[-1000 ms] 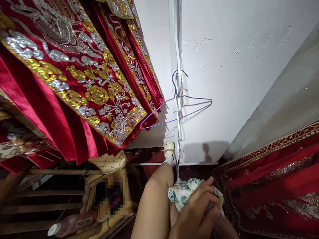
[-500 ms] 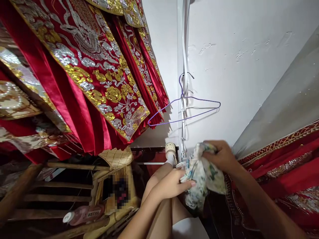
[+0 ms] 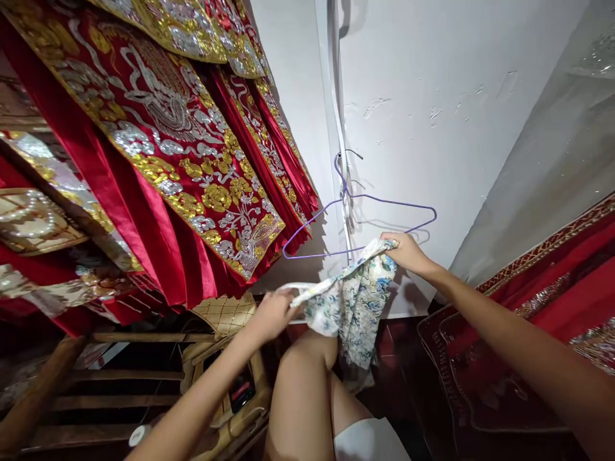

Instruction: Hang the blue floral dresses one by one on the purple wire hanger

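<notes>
A white floral cloth garment [image 3: 362, 307] with blue and green print is stretched between my two hands, its lower part hanging loose above my legs. My left hand [image 3: 275, 314] is closed on its upper left edge, slightly blurred. At the upper right corner, my right hand [image 3: 407, 251] pinches the same edge. Just beyond the cloth, a purple wire hanger [image 3: 394, 203] hangs from a white strap [image 3: 331, 83] by the wall. The garment's top edge covers part of the hanger's bottom bar; I cannot tell whether they touch.
Red costumes with gold and silver embroidery [image 3: 216, 192] hang at the left. A bamboo chair [image 3: 259, 384] below holds a phone [image 3: 241, 392], and a bottle's white cap [image 3: 138, 435] shows beside it. Another red embroidered fabric [image 3: 542, 307] is at the right. The white wall [image 3: 432, 147] stands ahead.
The bunched garment has been raised and spread out. My left hand moved left and my right hand moved up toward the hanger. The view has shifted slightly.
</notes>
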Motion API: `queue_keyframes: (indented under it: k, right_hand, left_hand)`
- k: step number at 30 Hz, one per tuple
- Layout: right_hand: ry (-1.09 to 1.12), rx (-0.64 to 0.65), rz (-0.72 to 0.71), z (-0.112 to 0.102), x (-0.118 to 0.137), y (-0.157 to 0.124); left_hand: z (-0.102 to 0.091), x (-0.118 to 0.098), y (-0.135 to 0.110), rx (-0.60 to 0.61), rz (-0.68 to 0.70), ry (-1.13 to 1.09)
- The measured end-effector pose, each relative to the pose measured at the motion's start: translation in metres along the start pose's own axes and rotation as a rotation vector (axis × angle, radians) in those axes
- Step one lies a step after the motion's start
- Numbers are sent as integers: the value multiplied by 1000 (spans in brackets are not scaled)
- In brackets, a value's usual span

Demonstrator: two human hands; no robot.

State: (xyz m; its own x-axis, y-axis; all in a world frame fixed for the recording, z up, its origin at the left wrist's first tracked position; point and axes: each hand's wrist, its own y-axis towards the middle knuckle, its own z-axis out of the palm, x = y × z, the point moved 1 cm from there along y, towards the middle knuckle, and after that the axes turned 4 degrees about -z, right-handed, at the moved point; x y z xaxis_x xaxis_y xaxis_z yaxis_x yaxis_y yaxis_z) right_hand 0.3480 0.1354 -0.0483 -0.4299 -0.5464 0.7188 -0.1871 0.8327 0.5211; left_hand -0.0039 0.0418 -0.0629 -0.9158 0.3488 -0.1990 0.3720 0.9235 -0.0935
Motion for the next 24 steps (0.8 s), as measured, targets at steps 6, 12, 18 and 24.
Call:
queue_keyframes:
  k: [6, 12, 18, 24]
  right_hand:
    - [-9, -49, 44, -22, 20, -11]
    - [109, 42, 119, -6, 48, -28]
    - [-157, -331, 105, -53, 54, -28]
    - [-188, -60, 274, -92, 31, 12]
  left_hand:
    - [-47, 11, 31, -493, 100, -414]
    - [-98, -6, 62, -577, 115, -817]
    - [-108, 3, 69, -295, -39, -1245]
    - [-99, -4, 76, -89, -65, -1502]
